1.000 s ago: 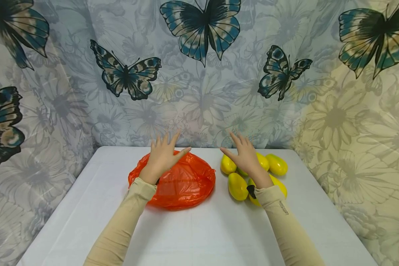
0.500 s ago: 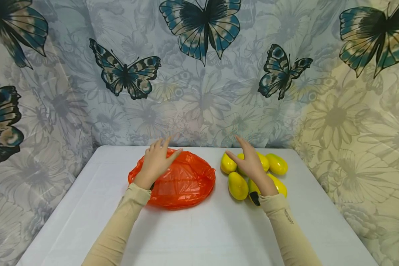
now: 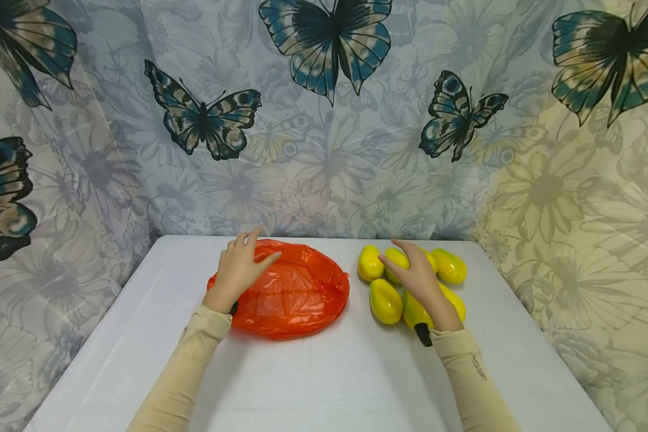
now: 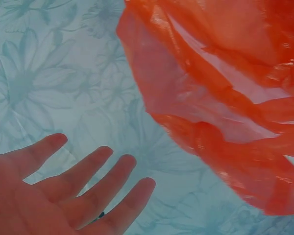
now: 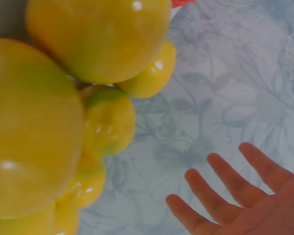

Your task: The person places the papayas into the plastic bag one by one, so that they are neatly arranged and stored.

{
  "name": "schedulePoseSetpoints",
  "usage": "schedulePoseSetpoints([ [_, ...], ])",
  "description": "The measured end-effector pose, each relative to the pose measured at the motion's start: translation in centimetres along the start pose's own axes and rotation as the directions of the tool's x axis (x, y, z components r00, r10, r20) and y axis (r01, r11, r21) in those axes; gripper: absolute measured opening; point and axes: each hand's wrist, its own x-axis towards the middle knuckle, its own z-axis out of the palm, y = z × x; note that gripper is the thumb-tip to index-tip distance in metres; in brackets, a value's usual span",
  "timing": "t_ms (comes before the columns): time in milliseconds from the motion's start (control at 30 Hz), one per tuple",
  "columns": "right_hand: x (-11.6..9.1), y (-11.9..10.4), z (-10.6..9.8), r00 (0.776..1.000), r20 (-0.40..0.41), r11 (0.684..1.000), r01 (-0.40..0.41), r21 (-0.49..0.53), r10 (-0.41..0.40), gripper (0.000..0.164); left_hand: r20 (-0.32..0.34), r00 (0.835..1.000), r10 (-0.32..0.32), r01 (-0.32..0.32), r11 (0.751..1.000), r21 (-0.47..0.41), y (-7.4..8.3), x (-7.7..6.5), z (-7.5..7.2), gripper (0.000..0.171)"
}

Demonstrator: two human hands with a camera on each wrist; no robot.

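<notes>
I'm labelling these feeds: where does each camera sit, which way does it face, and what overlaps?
Head: worn on the head, facing forward and down at the white table, red bag, yellow fruits and butterfly backdrop; left hand, right hand and beige sleeves show.
Left wrist: on that wrist, facing the bag and backdrop; part of the left hand shows.
Right wrist: on that wrist, facing the fruits and backdrop; part of the right hand shows.
Shared: head and left wrist both show bag, backdrop and left hand.

The dark lettering point(image 3: 479, 367) on the right sleeve point(image 3: 471, 390) cannot be read.
</notes>
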Motion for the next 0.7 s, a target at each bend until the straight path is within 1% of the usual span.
schedulePoseSetpoints([
  [33,-0.1,0.3,0.0,1.000,-0.005,1.000,0.002,0.005,-0.002,0.078,0.002,1.000,-0.005,0.005,1.000,-0.003,-0.2,-0.1,0.0,0.084],
  [233,-0.7,1.9,-0.4,0.999,-0.037,0.999,0.014,0.034,-0.013,0.080,-0.011,1.000,-0.025,0.025,1.000,-0.012,-1.6,-0.4,0.2,0.082],
  [300,-1.0,2.3,-0.5,0.999,-0.042,0.999,0.006,0.049,-0.004,0.082,-0.023,0.999,-0.033,0.033,0.999,-0.008,-2.0,-0.6,0.2,0.082],
  [433,-1.5,3.2,-0.7,0.998,-0.061,0.997,0.006,0.078,-0.001,0.082,-0.030,0.998,-0.053,0.052,0.998,-0.019,-2.9,-0.9,0.3,0.081],
  [700,-2.9,4.9,-1.4,0.994,-0.104,0.997,-0.018,0.071,0.026,0.080,-0.033,0.996,-0.086,0.084,0.995,-0.060,-5.0,-1.3,0.5,0.080],
])
